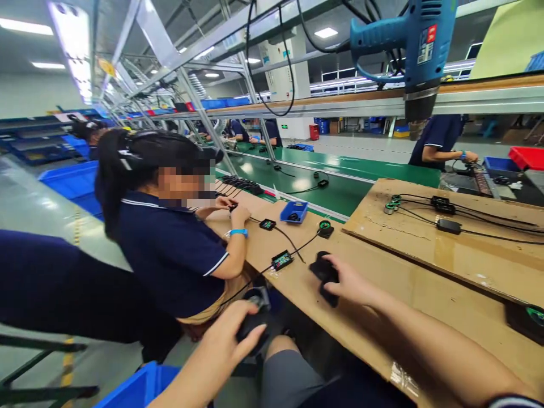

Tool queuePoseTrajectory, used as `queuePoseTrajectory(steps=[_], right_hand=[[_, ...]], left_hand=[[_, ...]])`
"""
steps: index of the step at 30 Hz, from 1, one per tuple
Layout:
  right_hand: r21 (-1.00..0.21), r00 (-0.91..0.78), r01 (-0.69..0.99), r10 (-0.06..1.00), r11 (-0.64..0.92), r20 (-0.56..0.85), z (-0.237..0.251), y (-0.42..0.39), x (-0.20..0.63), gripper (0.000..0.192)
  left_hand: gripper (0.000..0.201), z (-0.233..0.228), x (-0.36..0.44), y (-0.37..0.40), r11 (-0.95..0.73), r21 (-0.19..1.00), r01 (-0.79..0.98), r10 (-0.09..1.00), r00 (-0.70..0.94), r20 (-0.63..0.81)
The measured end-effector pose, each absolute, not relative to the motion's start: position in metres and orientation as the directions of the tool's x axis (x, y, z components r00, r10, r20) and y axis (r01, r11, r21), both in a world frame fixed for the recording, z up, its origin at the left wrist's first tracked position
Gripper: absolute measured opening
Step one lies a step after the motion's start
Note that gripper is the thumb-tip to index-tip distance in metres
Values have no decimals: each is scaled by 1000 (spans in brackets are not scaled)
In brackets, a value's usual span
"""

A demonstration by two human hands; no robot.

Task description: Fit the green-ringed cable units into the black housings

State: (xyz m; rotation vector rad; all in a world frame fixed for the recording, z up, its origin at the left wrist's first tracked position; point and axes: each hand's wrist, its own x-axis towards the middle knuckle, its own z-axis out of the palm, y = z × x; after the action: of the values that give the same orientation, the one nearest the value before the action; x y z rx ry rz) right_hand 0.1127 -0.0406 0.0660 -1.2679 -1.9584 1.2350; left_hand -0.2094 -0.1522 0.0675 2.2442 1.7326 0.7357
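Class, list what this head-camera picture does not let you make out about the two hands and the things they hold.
- Black part under the right hand: its shape, covered by the fingers.
- Dark round object in the left hand: what it is, wrapped by the fingers and held below the table edge.
- Cable from the small boards: its end, hidden behind that hand.
- Black box: cut off by the right edge.

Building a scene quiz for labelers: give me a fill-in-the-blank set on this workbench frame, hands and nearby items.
1. The right hand rests on a ____ coloured part lying on the cardboard-covered bench.
2. The left hand grips a dark round part held ____ the bench edge, above the lap.
3. The heat gun hanging overhead is ____ in colour.
4. The small tray beside the green conveyor is ____.

Missing words: black; below; blue; blue
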Motion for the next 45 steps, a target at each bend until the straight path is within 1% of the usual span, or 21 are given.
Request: queuePoseTrajectory(steps=[2,3,5,7,9,11,13,16,18,20,22,24,28,32,34,36,39,41,42,44,45], right_hand=[[-724,-274,685,949,80,-154,60,-33,168,75],[-642,-203,766,960,34,-192,56,-32,187,75],[-533,-134,846,962,-14,-239,49,-32,211,75],[-521,-164,854,957,15,-240,45,-29,220,78],[-551,-234,830,951,87,-202,46,-21,226,83],[-552,-245,824,959,128,-145,51,-3,238,81],[-468,-152,877,986,104,-64,56,29,260,70],[-194,7,981,991,20,137,54,99,303,59],[-54,16,999,975,-5,220,44,148,328,68],[6,-7,1000,982,6,191,31,188,345,71],[21,-30,999,992,28,124,20,213,353,60],[23,-51,999,995,49,86,14,223,356,45],[43,-115,993,989,112,90,18,216,353,39],[78,-174,983,981,168,80,31,189,346,32],[45,-181,983,980,177,87,41,164,343,35],[-59,-177,981,977,185,121,52,128,340,42],[-299,-110,939,972,169,205,72,52,332,49],[-496,-42,858,980,135,194,83,-4,321,49],[-599,-16,794,989,104,150,87,-31,314,49],[-769,1,639,1000,15,20,90,-77,294,48],[-826,-4,563,999,-30,-39,89,-95,282,48]], left_hand=[[22,60,-144,-105,-404,495,769,914,365,179],[19,53,-114,-84,-438,489,754,892,432,134],[18,38,-64,-50,-482,434,761,862,502,77],[21,22,-30,-24,-519,372,769,843,533,74],[29,9,-11,-6,-544,364,756,832,542,120],[48,-2,-3,3,-541,419,729,838,511,192],[68,-14,-1,1,-510,511,692,860,425,282],[86,-35,-1,-17,-418,646,638,896,172,410],[88,-47,-1,-29,-336,725,601,914,22,406],[86,-52,0,-35,-261,784,563,942,-30,335],[83,-50,0,-36,-219,815,536,963,-13,268],[79,-45,0,-34,-218,825,521,970,22,242],[68,-41,0,-29,-262,816,515,962,69,265],[70,-46,5,-22,-212,827,521,968,-3,251],[63,-44,7,-18,-165,836,523,973,-54,225],[50,-38,6,-18,-156,849,504,977,-47,207],[44,-26,-4,-30,-230,885,405,973,123,197],[52,-20,-13,-46,-255,908,332,950,261,171],[59,-19,-15,-54,-246,917,314,940,307,147],[74,-19,-15,-69,-195,928,318,943,320,88],[78,-20,-12,-75,-163,930,328,954,294,64]])
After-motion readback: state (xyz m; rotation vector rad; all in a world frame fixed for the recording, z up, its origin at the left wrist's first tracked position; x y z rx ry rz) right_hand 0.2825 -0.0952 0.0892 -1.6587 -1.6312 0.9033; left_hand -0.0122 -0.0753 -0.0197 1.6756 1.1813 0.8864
